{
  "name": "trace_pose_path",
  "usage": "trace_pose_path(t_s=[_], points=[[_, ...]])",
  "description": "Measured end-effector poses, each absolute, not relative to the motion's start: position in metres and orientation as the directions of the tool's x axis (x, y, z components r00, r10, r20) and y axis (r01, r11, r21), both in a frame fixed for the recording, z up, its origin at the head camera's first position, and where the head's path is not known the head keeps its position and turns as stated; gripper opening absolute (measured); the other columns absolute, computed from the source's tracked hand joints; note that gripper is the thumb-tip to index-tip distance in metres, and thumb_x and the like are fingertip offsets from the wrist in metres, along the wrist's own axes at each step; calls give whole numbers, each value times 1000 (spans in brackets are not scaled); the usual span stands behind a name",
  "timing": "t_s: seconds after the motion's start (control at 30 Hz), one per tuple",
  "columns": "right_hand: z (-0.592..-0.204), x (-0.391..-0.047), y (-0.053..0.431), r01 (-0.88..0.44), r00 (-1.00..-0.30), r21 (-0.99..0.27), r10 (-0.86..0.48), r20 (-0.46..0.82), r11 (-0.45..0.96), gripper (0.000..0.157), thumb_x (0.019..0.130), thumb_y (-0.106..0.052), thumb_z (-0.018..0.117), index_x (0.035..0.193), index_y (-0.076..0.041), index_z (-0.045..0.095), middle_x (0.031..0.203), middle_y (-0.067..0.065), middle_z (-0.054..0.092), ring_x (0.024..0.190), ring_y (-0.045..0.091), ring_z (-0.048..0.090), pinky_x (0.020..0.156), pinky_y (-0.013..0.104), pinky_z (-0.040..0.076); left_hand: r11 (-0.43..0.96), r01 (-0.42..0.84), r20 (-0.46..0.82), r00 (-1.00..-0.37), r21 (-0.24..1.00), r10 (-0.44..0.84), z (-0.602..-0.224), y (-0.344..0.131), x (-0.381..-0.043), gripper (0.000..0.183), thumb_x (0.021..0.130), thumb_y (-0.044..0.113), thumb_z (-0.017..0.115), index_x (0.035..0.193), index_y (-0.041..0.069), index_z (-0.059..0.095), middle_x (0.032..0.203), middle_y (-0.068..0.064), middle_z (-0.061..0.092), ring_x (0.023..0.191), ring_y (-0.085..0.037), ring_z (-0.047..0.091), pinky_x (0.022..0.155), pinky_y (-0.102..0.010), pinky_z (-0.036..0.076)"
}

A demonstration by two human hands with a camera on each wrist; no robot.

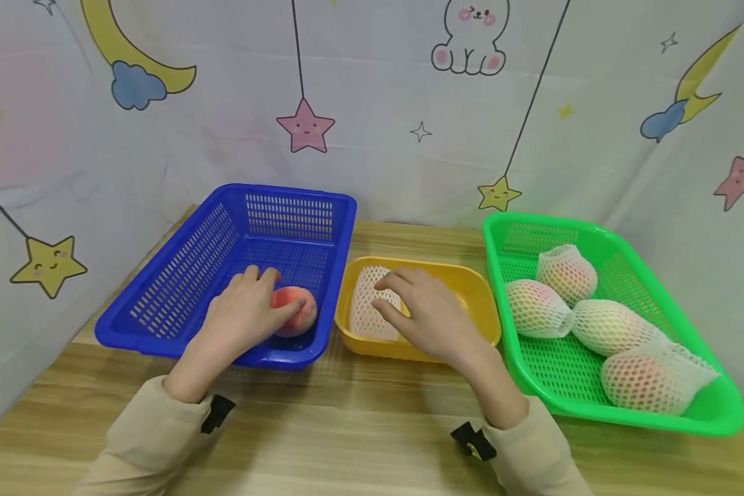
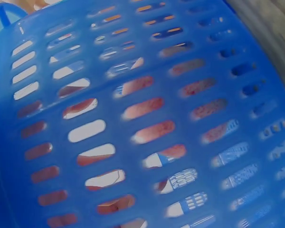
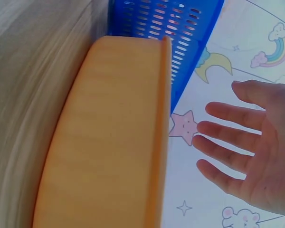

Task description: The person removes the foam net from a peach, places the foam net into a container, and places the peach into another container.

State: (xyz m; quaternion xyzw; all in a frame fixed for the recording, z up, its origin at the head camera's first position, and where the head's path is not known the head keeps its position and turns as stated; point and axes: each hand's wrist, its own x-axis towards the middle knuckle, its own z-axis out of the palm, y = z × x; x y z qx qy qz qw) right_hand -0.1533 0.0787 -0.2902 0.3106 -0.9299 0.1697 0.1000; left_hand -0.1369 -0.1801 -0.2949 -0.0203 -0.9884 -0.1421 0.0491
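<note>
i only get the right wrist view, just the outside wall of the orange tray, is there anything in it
Observer: Yes, the head view shows white foam netting in the left part of the orange tray.
Operator: ok and whats on the other side of it from the blue basket
Observer: A green basket, with four netted fruits in it.
Operator: where is the left hand
Observer: The left hand is in the blue basket, at a bare peach.
</note>
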Motion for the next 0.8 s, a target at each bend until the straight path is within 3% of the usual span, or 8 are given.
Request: trace_pose_path(t_s=[0.33,0.8], points=[[-282,-150,85,-611,-780,-224,-529,335,759,29,96,-33,56,113,-13,68,117,2,67,113,24,61,99,41,48,948,61,110,-994,313,27,-285,-174,-130,62,91,52,53,131,4,52,114,-21,55,103,-38,52,75,-56,50],[-270,-143,97,-567,-800,-233,-460,385,790,28,94,-34,59,112,-14,67,115,2,67,112,24,61,95,42,50,918,152,179,-980,366,91,-280,-153,-116,60,90,49,58,130,5,53,116,-17,58,105,-35,56,77,-55,52]])
